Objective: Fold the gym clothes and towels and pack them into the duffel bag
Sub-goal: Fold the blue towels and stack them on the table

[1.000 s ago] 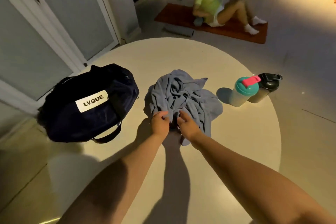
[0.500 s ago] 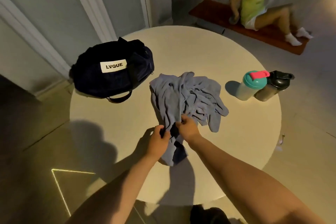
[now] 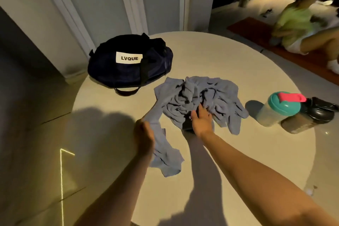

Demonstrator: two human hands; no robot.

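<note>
A dim room with pale panelled doors and a tiled floor holds a round cream-coloured table, lit from one side so that long arm shadows fall toward the near edge. At its far left sits a dark navy fabric duffel bag with a white label reading LVQUE; its top looks closed or at least slumped shut, and nothing can be seen inside it. In the middle of the table lies a crumpled grey-blue cloth garment or towel, which of the two I cannot tell, bunched in deep wrinkles with one long strip trailing toward the near edge. To the right, just beside each other, stand a clear shaker bottle with a teal lid and pink flip cap and a dark bottle with a black lid. On a rust-coloured mat beyond the table, another person in a lime top sits on the floor.

The left hand is closed around the trailing strip, drawing it out to the near left. The right hand lies nearly flat, fingers spread, pressing on the heap's near edge without gripping.

The job looks barely begun: the cloth is being spread, no fold is made, nothing packed. Smoothing, folding, opening the bag and loading remain.
</note>
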